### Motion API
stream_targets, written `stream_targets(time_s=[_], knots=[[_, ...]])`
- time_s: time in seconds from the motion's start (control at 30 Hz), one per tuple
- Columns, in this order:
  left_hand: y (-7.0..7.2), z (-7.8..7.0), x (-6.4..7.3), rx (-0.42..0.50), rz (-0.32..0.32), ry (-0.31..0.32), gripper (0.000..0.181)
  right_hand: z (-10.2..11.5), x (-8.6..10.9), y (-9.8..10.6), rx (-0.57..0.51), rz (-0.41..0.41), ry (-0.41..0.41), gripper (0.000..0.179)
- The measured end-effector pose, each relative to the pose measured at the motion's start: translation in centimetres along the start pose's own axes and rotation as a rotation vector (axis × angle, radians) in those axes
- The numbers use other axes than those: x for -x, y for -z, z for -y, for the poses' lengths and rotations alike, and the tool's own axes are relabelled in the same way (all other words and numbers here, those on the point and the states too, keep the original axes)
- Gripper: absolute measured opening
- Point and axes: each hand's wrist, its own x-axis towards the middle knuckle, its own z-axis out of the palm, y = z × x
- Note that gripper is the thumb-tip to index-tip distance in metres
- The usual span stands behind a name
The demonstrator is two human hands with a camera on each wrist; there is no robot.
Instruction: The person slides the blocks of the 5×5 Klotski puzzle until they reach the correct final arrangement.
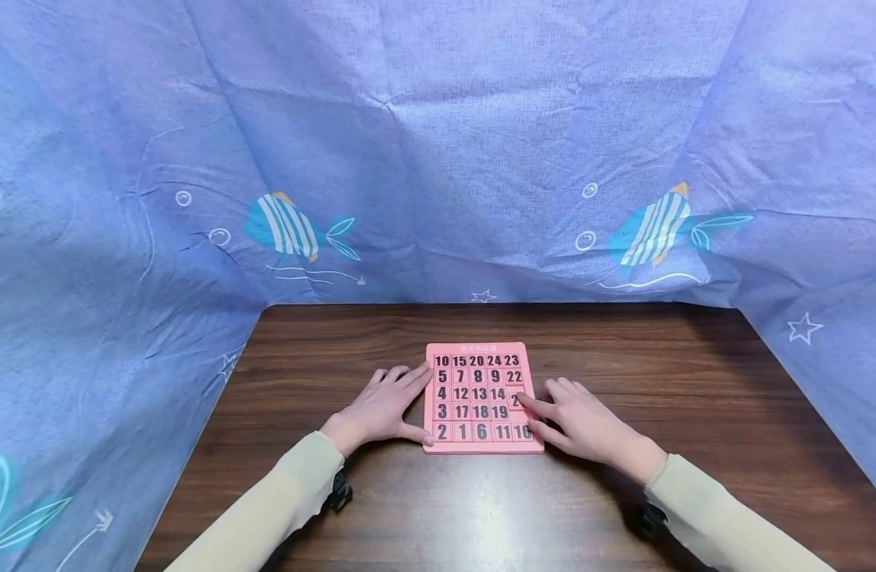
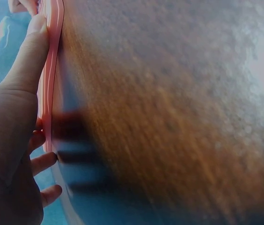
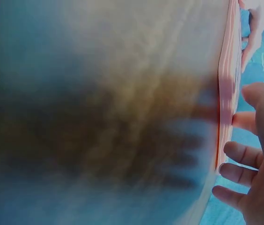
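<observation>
A pink sliding number puzzle (image 1: 480, 449) lies flat on the wooden table, its black-numbered tiles set in rows. My left hand (image 1: 380, 407) lies along its left side, the thumb at the lower left corner and the fingertips at the upper left edge. From the right, my right hand (image 1: 584, 421) reaches over the puzzle's edge. Its index fingertip touches a tile (image 1: 515, 401) in the rightmost column, covering part of a number that starts with 2. That tile sits a little lower than the 14 beside it. The right thumb is near the 16 tile (image 1: 523, 432).
The dark wooden table (image 1: 323, 342) extends around the puzzle. Behind it and along the sides hangs a blue cloth (image 1: 480, 199) printed with striped fish and stars. Dark wrist devices show below both pale sleeves (image 1: 287, 485).
</observation>
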Motion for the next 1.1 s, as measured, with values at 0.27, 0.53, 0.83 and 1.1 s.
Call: stream_targets(time_s=[0.27, 0.53, 0.83, 1.1], knots=[[-0.1, 0.2, 0.0, -0.012, 0.001, 0.008, 0.116, 0.5, 1.0, -0.1, -0.051, -0.019, 0.042, 0.038], [-0.1, 0.1, 0.0, -0.012, -0.005, -0.003, 0.116, -0.5, -0.4, -0.2, -0.055, -0.002, -0.006, 0.037], [-0.2, 0.0, 0.0, -0.003, 0.004, 0.001, 0.116, -1.6, -1.9, -0.6, -0.036, 0.056, -0.01, 0.049], [-0.2, 0.2, 0.0, -0.012, -0.001, 0.005, 0.116, -0.6, -1.4, -0.5, -0.034, 0.062, -0.005, 0.049]])
